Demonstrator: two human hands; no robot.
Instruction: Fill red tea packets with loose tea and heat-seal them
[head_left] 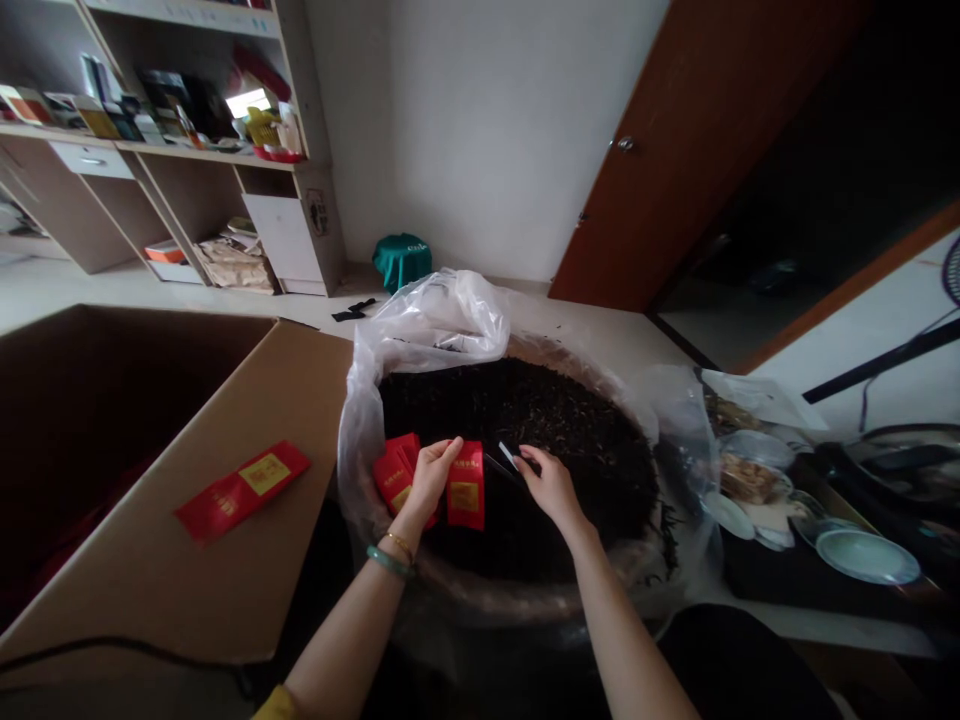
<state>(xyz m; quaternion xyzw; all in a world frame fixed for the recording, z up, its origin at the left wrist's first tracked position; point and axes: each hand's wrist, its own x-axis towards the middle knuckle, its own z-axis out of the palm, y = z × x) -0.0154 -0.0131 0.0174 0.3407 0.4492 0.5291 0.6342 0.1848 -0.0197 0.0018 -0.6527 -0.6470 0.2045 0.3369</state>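
A red packet with a gold square hangs from my left hand, whose fingers are pinched on its top edge. More red packets lie in a pile just behind and left of that hand, on dark loose leaves that look like tea. My right hand is closed on a small flat white strip, held over the leaves to the right of the packet. What the strip belongs to is too dark to make out. Clear plastic lines the wide round container of leaves.
On the left, an open cardboard box has another red packet on its flap. Dishes and a pale green bowl stand at the right. Behind are a green-covered bin, shelves and a brown door.
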